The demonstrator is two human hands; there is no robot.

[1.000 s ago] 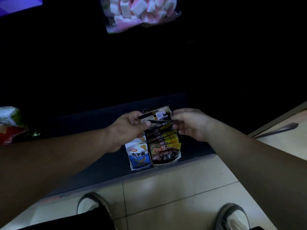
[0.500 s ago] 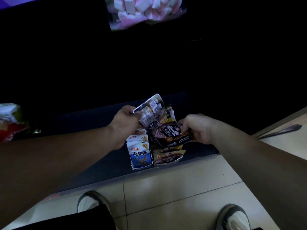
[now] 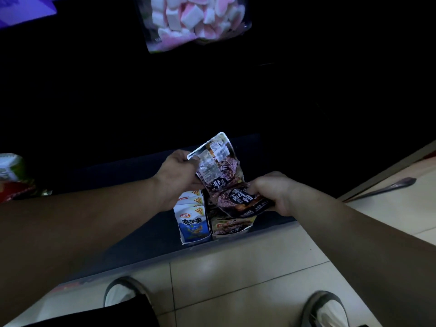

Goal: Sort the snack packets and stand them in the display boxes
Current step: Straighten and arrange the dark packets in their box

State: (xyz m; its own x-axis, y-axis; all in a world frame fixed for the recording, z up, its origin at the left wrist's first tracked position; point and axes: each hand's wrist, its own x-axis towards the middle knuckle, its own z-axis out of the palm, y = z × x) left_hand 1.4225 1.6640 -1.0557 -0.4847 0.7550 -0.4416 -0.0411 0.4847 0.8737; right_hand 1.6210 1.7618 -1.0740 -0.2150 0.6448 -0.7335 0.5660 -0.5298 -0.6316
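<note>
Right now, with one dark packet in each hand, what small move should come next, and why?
Probably lower the dark packet in the right hand upright into the right display box: it hangs tilted above that box, whose packets look alike.

The bare left forearm [image 3: 82, 223] and bare right forearm [image 3: 354, 227] reach from the near edge and converge toward the middle. The left hand [image 3: 179, 178] sits a little farther away than the right. Its thumb and curled fingers pinch the left edge of a glossy dark snack packet with a silver printed back [image 3: 217, 166], held tilted upright. The right hand [image 3: 273, 192], knuckles up, curls its fingers round the right end of a dark foil snack packet with white lettering [image 3: 238, 201], held nearly flat. The hands are near each other, not touching.
</note>
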